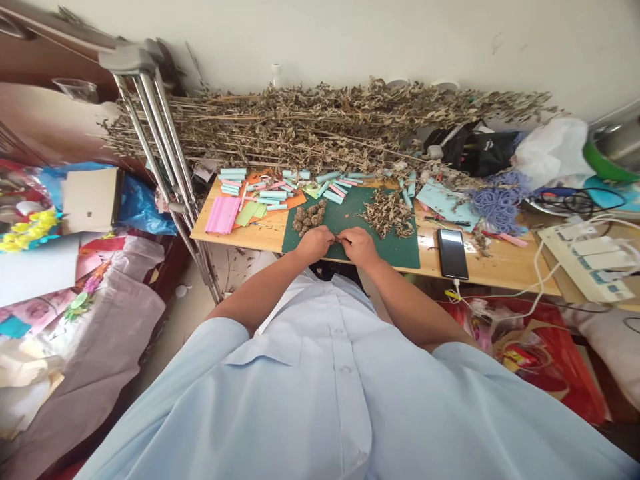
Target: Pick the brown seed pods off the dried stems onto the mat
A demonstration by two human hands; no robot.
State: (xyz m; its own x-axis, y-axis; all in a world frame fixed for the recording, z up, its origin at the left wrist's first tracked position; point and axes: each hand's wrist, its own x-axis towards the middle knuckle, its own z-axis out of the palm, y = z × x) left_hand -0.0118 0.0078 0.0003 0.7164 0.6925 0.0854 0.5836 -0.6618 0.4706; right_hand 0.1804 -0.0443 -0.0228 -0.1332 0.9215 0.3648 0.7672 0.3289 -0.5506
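Observation:
My left hand (316,244) and my right hand (359,246) meet at the near edge of a dark green cutting mat (345,212). The fingers of both are pinched together around something small and brownish that I cannot make out. Just beyond my left hand sits a heap of rolled brown leaf balls (309,217). Past my right hand lies a loose pile of dried leaves (389,213). Rolled blue paper tubes (273,195) and pink folded paper (223,215) are on the wooden table, left of the mat.
Long bundles of dried leafy stalks (300,127) stretch along the wall side. A phone (453,254) with a cable lies to the right, near a power strip (587,257) and purple cord (500,202). A metal crutch (163,133) leans at the table's left end.

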